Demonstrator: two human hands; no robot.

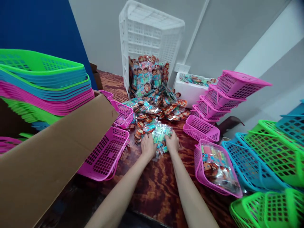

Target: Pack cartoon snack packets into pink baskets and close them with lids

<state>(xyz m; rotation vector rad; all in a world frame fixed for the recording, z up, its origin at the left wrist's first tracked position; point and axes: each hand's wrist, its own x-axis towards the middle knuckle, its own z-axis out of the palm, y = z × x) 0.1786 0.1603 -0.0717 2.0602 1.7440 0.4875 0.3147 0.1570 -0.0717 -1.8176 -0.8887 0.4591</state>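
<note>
My left hand point(148, 146) and my right hand point(172, 142) close in from both sides on a bunch of clear plastic packets point(161, 134) with pale green and blue contents. The bunch rests at the near edge of a large pile of similar packets point(154, 107) printed with cartoon figures. Fingers of both hands are curled against the bunch, their tips partly hidden by it. To the right, a pink basket point(198, 171) holds several packets point(215, 164) lying flat. On the left lies a pink basket point(125, 139) with a bare grid bottom.
A white crate point(152, 15) on its side spills packets at the back, beside a white foam box point(182, 87). Stacked pink baskets point(230, 85) and green and blue baskets point(251, 158) line the right. A cardboard box point(59, 148) with nested baskets point(47, 85) fills the left.
</note>
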